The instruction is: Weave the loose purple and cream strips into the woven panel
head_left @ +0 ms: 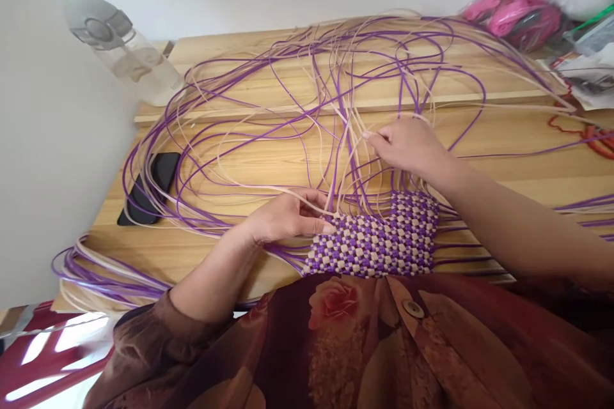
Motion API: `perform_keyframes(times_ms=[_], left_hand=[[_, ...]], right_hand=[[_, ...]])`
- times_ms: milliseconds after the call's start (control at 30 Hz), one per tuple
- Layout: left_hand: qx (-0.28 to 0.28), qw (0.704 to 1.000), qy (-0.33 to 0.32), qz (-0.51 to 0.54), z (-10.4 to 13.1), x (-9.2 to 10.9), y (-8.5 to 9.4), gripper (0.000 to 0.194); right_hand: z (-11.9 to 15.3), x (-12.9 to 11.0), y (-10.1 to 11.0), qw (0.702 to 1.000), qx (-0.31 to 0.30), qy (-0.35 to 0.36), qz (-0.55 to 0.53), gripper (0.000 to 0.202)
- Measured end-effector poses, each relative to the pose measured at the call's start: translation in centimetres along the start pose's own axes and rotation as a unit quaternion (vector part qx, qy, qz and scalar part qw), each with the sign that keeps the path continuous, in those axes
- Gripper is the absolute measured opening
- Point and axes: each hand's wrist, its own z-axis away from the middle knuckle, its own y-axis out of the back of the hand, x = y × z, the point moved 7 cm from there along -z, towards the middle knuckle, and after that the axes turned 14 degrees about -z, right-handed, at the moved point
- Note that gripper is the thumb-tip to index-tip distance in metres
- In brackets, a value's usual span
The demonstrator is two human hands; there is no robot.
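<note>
A woven piece (pixel 369 246) in purple and beige checks lies at the table's front edge, against my body. Long purple and beige cords run out from its edges across the wood. My left hand (pixel 292 217) grips the upper left corner of the weave, thumb on top and fingers partly hidden behind. Above the weave, my right hand (pixel 407 147) pinches a beige cord (pixel 355 154) between thumb and forefinger. The other fingers of that hand are curled in.
A clear bottle (pixel 144 73) with a grey lid stands at the back left. Below it a black phone (pixel 149 188) lies under looped cords. Pink items in a plastic bag (pixel 515 16) sit at the back right. A raised wooden ledge (pixel 230 114) crosses the table (pixel 518 182).
</note>
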Motion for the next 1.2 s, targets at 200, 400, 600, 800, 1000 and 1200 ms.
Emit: perform_keyframes(times_ms=[200,400,600,800,1000,1200], left_hand=[[0.031,0.998,-0.013,-0.062,0.1,0.1,0.9,0.031],[0.054,0.995,-0.004,0.078,-0.5,-0.6,0.1,0.029],[0.125,0.986,-0.019,0.105,-0.7,-0.7,0.3,0.031],[0.124,0.988,-0.015,0.090,-0.7,-0.8,0.5,0.032],[0.105,0.990,-0.023,0.088,-0.6,-0.6,0.5,0.033],[0.097,0.991,-0.024,0.092,-0.5,-0.5,0.5,0.035]], right_hand=[[5.8,-9.0,-3.3,0.957,-0.157,0.109,-0.220,0.020],[6.1,-9.4,-3.8,0.957,-0.057,0.079,-0.273,0.006],[4.7,-1.6,-3.6,0.990,-0.071,-0.087,-0.086,0.033],[5.4,-5.6,-2.0,0.984,0.057,0.163,-0.032,0.016],[6.6,-8.7,-1.4,0.917,0.064,0.381,-0.103,0.013],[6.4,-8.9,-2.1,0.908,0.046,0.405,-0.092,0.015]])
